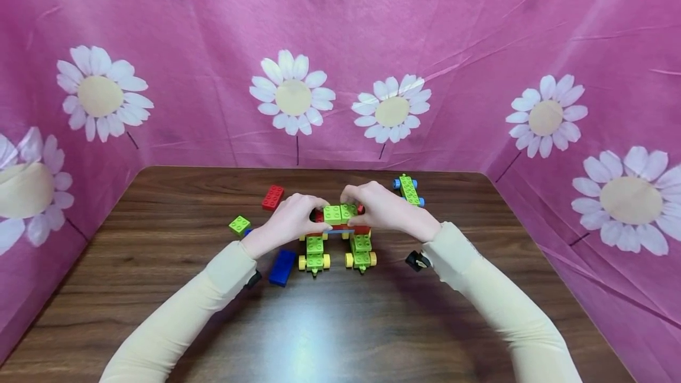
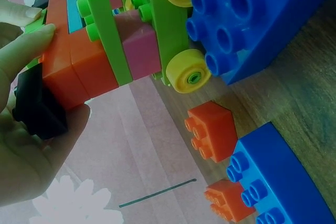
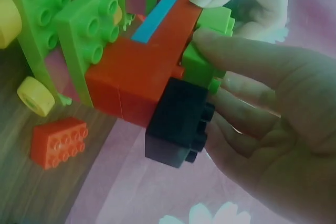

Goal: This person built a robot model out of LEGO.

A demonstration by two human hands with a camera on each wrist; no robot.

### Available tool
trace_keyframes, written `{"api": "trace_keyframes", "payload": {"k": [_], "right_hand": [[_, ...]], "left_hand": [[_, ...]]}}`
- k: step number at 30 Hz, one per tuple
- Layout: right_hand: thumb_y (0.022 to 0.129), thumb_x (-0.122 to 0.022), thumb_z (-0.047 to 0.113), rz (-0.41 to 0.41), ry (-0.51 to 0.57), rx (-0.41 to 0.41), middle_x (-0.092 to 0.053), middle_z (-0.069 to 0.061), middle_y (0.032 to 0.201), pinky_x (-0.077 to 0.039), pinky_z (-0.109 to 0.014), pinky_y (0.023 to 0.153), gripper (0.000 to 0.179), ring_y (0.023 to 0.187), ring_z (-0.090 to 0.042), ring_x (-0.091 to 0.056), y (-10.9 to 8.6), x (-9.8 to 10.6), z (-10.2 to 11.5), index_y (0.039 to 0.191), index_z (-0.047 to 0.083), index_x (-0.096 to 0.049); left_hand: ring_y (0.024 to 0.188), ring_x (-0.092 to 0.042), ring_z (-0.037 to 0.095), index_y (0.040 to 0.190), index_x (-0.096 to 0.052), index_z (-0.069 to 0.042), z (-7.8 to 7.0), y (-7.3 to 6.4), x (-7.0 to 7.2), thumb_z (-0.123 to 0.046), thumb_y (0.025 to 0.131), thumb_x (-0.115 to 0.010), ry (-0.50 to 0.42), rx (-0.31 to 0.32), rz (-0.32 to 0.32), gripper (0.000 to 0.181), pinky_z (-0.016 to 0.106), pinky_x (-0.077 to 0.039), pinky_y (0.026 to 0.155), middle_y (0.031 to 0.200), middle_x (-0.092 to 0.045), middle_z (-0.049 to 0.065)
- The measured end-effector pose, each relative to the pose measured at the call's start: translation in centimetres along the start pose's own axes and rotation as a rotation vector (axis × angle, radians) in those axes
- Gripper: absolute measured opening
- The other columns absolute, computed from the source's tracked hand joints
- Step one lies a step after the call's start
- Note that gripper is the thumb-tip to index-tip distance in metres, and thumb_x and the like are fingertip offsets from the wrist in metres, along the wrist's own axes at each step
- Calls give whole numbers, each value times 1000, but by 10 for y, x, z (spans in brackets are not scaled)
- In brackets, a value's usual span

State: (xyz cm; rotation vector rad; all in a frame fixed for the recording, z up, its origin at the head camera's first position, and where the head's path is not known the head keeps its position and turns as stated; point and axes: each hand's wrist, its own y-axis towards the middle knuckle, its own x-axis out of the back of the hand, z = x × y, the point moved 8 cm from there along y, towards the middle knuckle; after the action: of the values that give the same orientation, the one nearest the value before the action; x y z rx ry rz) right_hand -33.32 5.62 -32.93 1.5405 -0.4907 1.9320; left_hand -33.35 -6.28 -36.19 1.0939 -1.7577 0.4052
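A toy-brick structure stands mid-table, with two green bricks (image 1: 332, 213) side by side on its top. My left hand (image 1: 292, 217) pinches the left green brick between thumb and fingers. From the other side my right hand (image 1: 385, 210) pinches the right green brick (image 3: 195, 67). Beneath lie red bricks (image 3: 131, 72) with a light-blue strip (image 3: 156, 17). A black brick (image 3: 178, 116) sits on the red layer by my right hand, another black brick (image 2: 39, 103) by my left. Green wheeled bases (image 1: 315, 262) with yellow wheels (image 2: 189, 71) carry it all.
Left of the structure lie a red brick (image 1: 273, 197), a loose green brick (image 1: 239, 224) and a blue brick (image 1: 282, 268). A green base with blue wheels (image 1: 409, 190) is at the back right. Pink flowered cloth (image 1: 340, 16) surrounds the wooden table (image 1: 425, 324).
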Motion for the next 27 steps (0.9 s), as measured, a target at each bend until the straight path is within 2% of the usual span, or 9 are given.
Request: {"api": "trace_keyframes", "payload": {"k": [4,11,19,27], "right_hand": [[82,-81,16,0,0,13,-74,-6,104,-57,-33,79,32,87,-19,-69,-2,1,-2,109,7,-66],[82,-81,14,-51,-31,83,-74,-7,102,-57,-33,77,27,84,-18,-67,-3,1,3,107,7,-71],[80,-82,12,-58,-17,77,-73,-8,102,-57,-33,77,28,87,-18,-67,-2,0,3,106,5,-73],[78,-84,12,-85,-53,73,-73,-8,97,-57,-32,75,27,81,-18,-66,-2,-1,7,101,5,-73]], "left_hand": [[58,-44,7,115,-72,-8,0,1,-2,-26,84,-79,-4,6,4,36,19,-31,48,82,-70,1],[59,-47,7,115,-72,-9,1,1,-2,-27,84,-79,0,9,3,37,19,-33,48,85,-72,1],[59,-47,7,115,-72,-8,0,1,-1,-28,84,-80,-1,10,4,38,19,-34,48,85,-72,1],[58,-46,7,116,-72,-7,1,0,-1,-26,84,-79,6,5,2,37,19,-33,47,85,-72,2]]}}
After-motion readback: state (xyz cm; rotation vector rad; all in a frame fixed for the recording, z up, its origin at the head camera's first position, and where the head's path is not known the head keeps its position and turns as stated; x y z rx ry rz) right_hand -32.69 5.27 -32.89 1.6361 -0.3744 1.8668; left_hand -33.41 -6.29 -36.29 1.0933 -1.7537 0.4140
